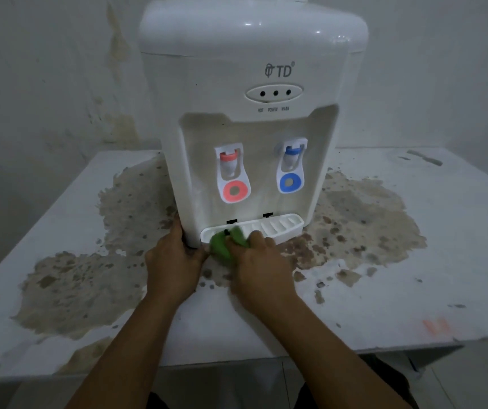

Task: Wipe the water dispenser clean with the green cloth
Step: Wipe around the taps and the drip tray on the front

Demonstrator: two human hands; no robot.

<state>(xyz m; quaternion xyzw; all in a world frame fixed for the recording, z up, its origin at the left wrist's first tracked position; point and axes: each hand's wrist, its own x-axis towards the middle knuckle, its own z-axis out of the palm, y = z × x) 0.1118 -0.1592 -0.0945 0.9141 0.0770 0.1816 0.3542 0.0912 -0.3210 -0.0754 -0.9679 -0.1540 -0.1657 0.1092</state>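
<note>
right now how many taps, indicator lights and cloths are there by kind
taps: 2, the red tap and the blue tap
indicator lights: 3, in a row under the logo
green cloth: 1, gripped by the right hand at the drip tray
total: 6

Both bare forearms extend forward, converging slightly. Left hand point(172, 261): palm turned inward, fingers wrapped round an edge, thumb on top. Right hand point(259, 261): knuckles up, fingers curled closed in a grip.
</note>
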